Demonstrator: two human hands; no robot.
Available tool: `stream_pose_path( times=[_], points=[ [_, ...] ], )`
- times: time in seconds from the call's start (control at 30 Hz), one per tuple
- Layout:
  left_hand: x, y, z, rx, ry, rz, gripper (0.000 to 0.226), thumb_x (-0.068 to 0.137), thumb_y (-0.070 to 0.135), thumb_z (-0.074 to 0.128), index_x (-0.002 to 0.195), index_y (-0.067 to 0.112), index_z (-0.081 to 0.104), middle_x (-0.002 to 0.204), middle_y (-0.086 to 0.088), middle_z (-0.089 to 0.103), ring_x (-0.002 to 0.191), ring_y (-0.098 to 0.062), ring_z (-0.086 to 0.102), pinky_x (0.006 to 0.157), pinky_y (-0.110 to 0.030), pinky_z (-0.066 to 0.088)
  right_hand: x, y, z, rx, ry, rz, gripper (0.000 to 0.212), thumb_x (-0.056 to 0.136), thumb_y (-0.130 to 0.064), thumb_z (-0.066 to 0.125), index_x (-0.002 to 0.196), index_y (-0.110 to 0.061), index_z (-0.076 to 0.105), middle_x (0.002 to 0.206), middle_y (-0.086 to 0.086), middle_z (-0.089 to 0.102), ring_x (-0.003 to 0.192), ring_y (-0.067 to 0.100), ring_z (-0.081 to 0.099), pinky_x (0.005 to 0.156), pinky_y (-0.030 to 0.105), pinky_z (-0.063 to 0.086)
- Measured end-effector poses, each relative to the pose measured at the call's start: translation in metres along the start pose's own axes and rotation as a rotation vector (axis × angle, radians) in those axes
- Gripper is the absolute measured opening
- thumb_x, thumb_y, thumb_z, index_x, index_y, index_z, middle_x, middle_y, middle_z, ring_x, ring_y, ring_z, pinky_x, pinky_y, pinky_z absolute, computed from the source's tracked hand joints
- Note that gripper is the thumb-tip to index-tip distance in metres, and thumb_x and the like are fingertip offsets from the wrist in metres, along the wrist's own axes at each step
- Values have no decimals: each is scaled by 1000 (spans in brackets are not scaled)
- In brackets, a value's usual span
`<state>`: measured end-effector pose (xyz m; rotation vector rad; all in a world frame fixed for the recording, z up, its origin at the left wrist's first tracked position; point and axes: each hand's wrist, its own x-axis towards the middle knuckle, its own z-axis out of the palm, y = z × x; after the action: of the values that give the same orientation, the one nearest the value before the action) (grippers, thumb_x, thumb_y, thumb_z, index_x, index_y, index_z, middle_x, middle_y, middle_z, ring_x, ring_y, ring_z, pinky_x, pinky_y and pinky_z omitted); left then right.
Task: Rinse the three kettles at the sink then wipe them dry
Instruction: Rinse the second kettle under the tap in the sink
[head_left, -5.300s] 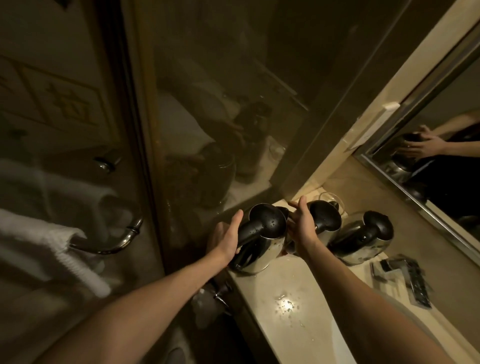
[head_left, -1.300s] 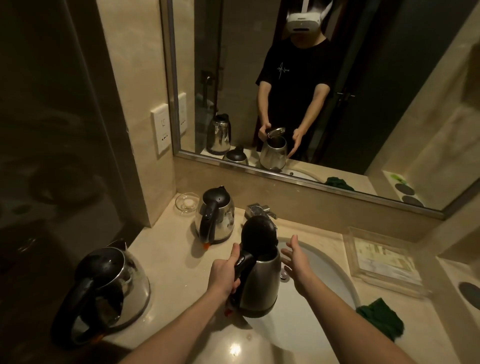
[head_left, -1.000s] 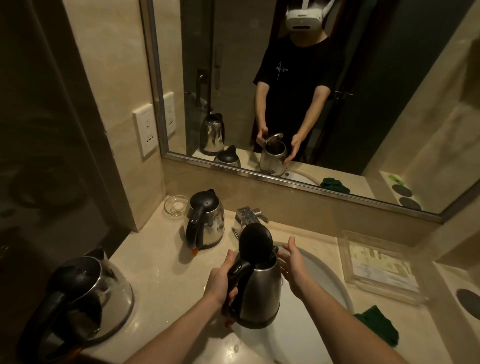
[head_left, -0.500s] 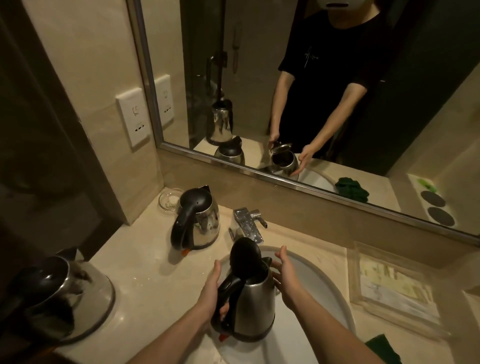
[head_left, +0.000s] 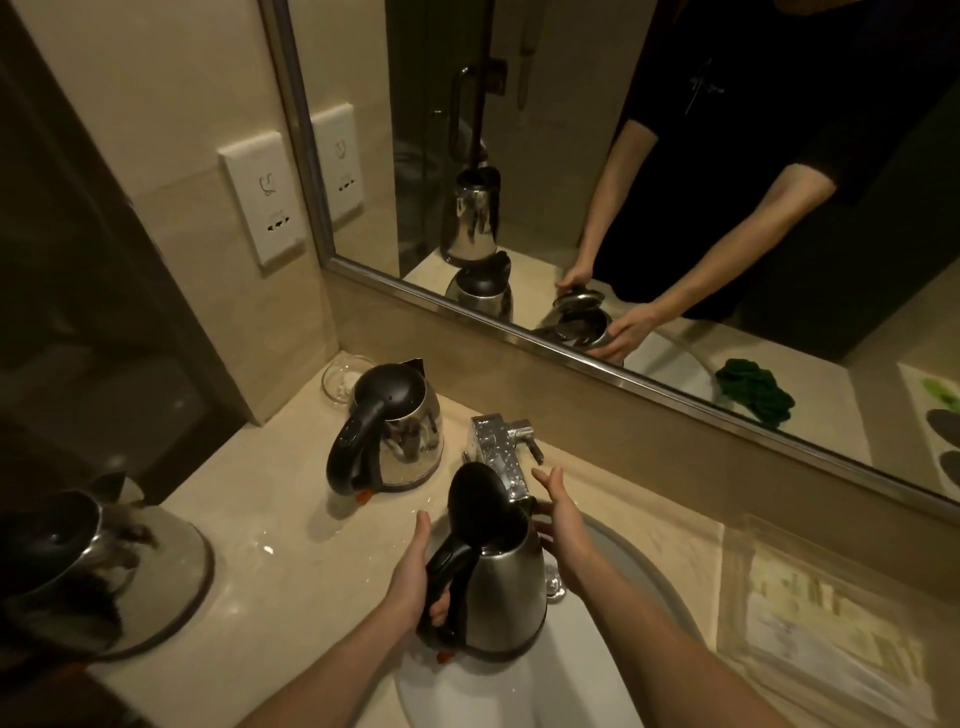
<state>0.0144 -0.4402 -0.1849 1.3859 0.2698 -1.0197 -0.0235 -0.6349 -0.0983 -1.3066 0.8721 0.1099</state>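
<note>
Single head-worn wide-angle view, pitched forward and down over the tabletop (head_left: 249, 519). Close range, with the sink (head_left: 530, 691) near, bottom centre. Far side faces the mirror (head_left: 571, 156), which gives a reflected front view of the same tabletop and sink. Straight lines bow toward frame edges.

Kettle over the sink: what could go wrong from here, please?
1. The kettle has its lid open, right by the faucet; moving it under the spout may knock the lid against the metal.
2. Only the left hand grips the handle; the right hand is open beside the rim. Once water goes in, the kettle may tip or slip into the sink.
</note>
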Motion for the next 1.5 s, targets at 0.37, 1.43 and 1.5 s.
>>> stream_pose_path(
  times=[0.37,1.43,1.5],
  points=[
    [2,11,9,-57,83,-12,96,79,85,35,77,-6,66,55,-24,46,42,-21,44,62,-33,53,19,-7,0,-18,13,21,61,95,-65,18,142,-34,43,148,17,39,134,36,37,114,53,23],
    [-8,22,16,-44,108,45,81,81,81,33,59,10,62,46,-8,43,32,-18,38,40,-23,31,25,-10,-8,35,33,-7,57,98,-58,22,131,-23,53,97,13,53,71,16,46,83,37,41],
    [-10,25,17,-56,97,51,79,85,79,31,58,13,65,46,-8,43,32,-17,38,39,-22,31,28,-10,-7,41,34,-9,58,97,-60,23,135,-26,52,99,11,48,70,15,44,80,36,39]
  ],
)
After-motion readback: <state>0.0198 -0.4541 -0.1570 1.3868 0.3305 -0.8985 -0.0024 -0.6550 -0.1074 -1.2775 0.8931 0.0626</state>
